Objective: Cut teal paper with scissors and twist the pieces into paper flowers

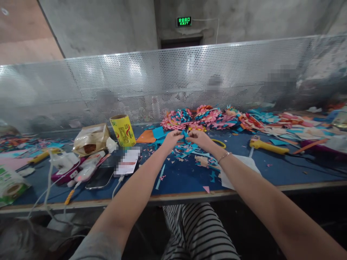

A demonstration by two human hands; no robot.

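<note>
Both of my arms reach forward over the blue table (187, 177). My left hand (172, 138) and my right hand (198, 138) meet at the middle of the table, fingers pinched together on a small piece of blue paper (185, 135) held between them. Blue and pink paper scraps (195, 153) lie under and around the hands. A thin bracelet (224, 156) circles my right wrist. Just behind the hands lies a heap of finished pink, blue and orange paper flowers (203, 117).
A yellow tape roll (123, 130), a brown bag (90, 139), a phone (101, 177) and cables sit left. A yellow glue gun (267, 146), white sheet (244, 166) and cut paper lie right. A perforated metal screen (173, 79) backs the table. My striped trousers (197, 231) show below.
</note>
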